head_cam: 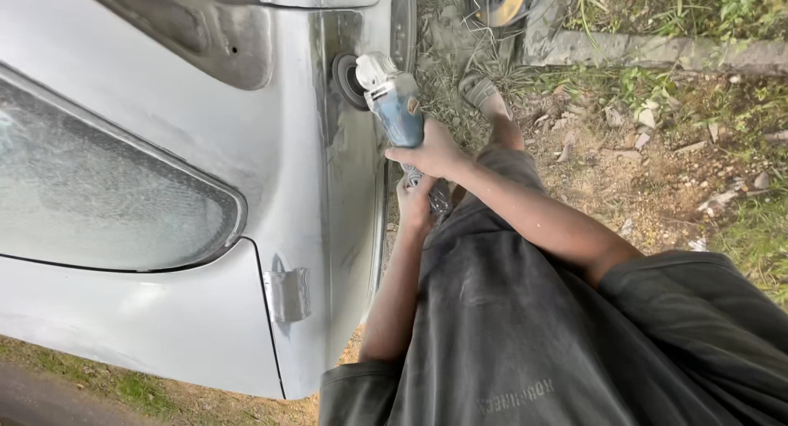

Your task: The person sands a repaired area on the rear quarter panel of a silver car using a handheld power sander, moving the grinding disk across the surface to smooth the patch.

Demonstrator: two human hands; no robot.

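Ground: we see bare dirt, small stones and patchy grass (657, 147) across the right and top of the frame, with a concrete kerb (657, 50) along the upper right
Car: a dusty grey car body panel (246, 147) fills the left half, its dull window (98, 196) at left centre and a shiny taped patch (287, 295) lower down
Right hand: our right hand (431, 153) sits at the centre, fingers wrapped tight round the grinder body, forearm running down to the lower right
Left hand: our left hand (414, 200) is just below it, curled shut on the rear handle, arm dropping straight toward the bottom edge
Tool: the blue and silver angle grinder (394, 106) lies upper centre, its dark round disc (349, 80) against the panel's edge
Textures: sanded matt paint, metal tool head, dusty dark shirt (509, 327)
Far object: a yellow disc-shaped object (501, 1) lies at the top edge, too cut off for us to tell what it is
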